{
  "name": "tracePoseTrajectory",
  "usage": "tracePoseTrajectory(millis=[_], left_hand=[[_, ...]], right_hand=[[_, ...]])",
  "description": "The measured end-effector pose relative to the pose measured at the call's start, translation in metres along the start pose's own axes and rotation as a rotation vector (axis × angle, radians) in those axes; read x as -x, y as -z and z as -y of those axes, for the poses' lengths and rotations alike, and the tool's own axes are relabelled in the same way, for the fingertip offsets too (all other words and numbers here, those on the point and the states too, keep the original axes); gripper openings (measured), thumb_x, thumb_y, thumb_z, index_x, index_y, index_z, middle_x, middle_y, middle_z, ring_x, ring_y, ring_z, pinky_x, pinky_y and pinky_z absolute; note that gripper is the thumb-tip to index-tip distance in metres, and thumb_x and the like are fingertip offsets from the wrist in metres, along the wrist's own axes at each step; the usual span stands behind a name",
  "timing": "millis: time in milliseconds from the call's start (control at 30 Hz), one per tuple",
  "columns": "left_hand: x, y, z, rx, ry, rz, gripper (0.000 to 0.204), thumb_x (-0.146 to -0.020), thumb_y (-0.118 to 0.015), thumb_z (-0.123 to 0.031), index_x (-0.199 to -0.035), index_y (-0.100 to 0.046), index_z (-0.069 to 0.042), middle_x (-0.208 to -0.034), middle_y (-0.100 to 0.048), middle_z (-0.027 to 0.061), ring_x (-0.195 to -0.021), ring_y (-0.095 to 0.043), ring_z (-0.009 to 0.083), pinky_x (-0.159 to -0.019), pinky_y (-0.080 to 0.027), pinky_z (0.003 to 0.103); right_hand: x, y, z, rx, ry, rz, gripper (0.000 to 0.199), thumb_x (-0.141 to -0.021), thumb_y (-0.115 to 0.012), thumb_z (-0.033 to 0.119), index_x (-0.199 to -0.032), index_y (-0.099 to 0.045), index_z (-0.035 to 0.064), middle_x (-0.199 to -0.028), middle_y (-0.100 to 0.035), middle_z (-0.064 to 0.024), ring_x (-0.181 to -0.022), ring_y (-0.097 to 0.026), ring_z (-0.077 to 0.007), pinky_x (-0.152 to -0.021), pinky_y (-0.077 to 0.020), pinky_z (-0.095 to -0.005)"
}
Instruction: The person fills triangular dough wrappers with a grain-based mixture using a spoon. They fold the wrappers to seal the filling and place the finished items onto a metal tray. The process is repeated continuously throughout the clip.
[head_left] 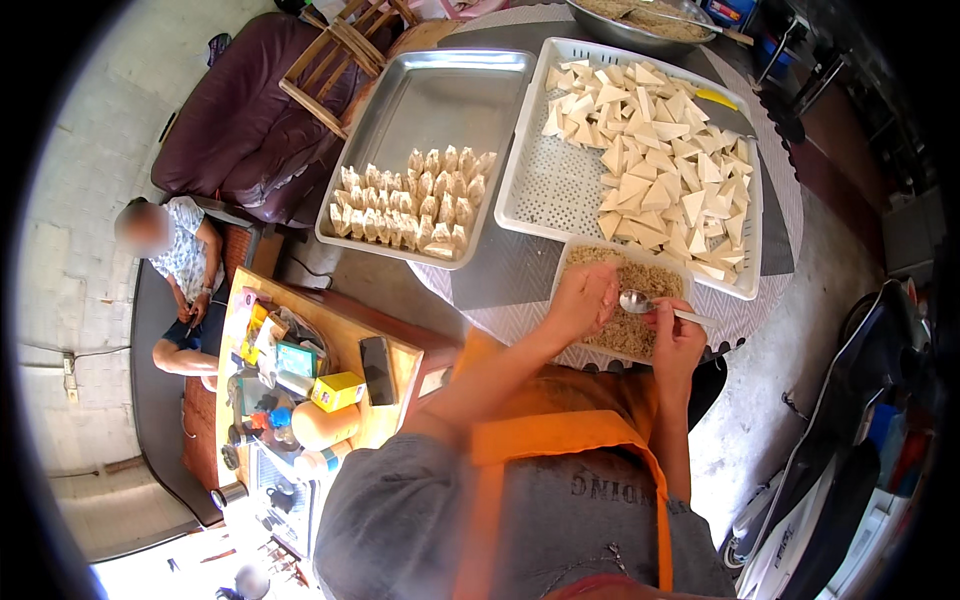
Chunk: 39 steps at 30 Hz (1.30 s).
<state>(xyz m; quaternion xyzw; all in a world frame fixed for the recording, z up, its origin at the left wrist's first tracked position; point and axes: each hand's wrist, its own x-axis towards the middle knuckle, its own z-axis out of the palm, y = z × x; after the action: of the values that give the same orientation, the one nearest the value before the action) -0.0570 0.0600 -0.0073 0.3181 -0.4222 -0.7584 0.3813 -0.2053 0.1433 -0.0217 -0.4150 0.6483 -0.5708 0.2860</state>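
Left hand (pixel 588 298): over the tub's left half, fingers bent close together; whether anything sits in them, I cannot tell.
Right hand (pixel 677 335): fingers pinched on the spoon, at the tub's right edge.
Spoon (pixel 632 301): its bowl over the filling, near the left fingers; handle pointing right.
Tub (pixel 561 265): holds crumbly brown filling (pixel 655 278), just below the crate.
Crate (pixel 545 195): white, perforated, pale triangles (pixel 655 165) heaped mostly rightward; a yellow-handled knife (pixel 716 98) near its upper right.
Tray (pixel 450 100): metal, left of the crate; filled pieces (pixel 410 205) in rows at its near end.
Bowl (pixel 640 47): beyond the crate, holding brown crumbs.
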Motion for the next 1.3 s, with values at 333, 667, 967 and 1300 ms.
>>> tracePoseTrajectory(millis=[333, 667, 967, 1300], left_hand=[[-0.006, 0.004, 0.000, 0.032, 0.030, 0.094, 0.058, -0.101, -0.024, -0.051, -0.073, -0.049, -0.007, -0.060, -0.052, 0.0055, -0.043, -0.040, 0.0119, -0.035, -0.029, 0.024], [-0.006, 0.007, -0.007, -0.005, 0.128, 0.075, 0.024, -0.101, -0.040, -0.027, -0.104, -0.052, -0.007, -0.087, -0.057, 0.0045, -0.069, -0.051, 0.0118, -0.050, -0.043, 0.023], [-0.005, 0.000, -0.001, 0.224, 0.195, 0.064, 0.040, -0.100, -0.041, -0.034, -0.067, -0.040, -0.012, -0.054, -0.040, 0.0007, -0.042, -0.033, 0.0098, -0.034, -0.025, 0.024], [-0.003, -0.002, -0.009, 0.072, 0.138, -0.102, 0.043, -0.099, -0.037, -0.034, -0.061, -0.038, -0.014, -0.046, -0.035, -0.0005, -0.034, -0.027, 0.0121, -0.032, -0.018, 0.027]], right_hand=[[0.003, -0.001, -0.002, 0.106, 0.073, -0.054, 0.015, -0.092, -0.057, 0.009, -0.088, -0.066, -0.0034, -0.071, -0.066, -0.0093, -0.062, -0.066, -0.0147, -0.056, -0.0496, -0.0254], [0.004, -0.002, 0.004, 0.212, 0.077, -0.056, 0.015, -0.090, -0.059, 0.011, -0.087, -0.067, -0.0014, -0.071, -0.067, -0.0098, -0.062, -0.067, -0.0168, -0.059, -0.0504, -0.0277], [0.004, -0.002, -0.002, 0.211, 0.134, -0.063, 0.011, -0.088, -0.062, 0.010, -0.088, -0.067, 0.0004, -0.068, -0.066, -0.0126, -0.061, -0.068, -0.0188, -0.055, -0.0512, -0.0288], [0.019, -0.002, 0.011, -0.051, -0.047, 0.060, 0.017, -0.094, -0.056, 0.011, -0.094, -0.063, -0.0045, -0.077, -0.066, -0.0092, -0.068, -0.066, -0.0139, -0.060, -0.0535, -0.0243]])
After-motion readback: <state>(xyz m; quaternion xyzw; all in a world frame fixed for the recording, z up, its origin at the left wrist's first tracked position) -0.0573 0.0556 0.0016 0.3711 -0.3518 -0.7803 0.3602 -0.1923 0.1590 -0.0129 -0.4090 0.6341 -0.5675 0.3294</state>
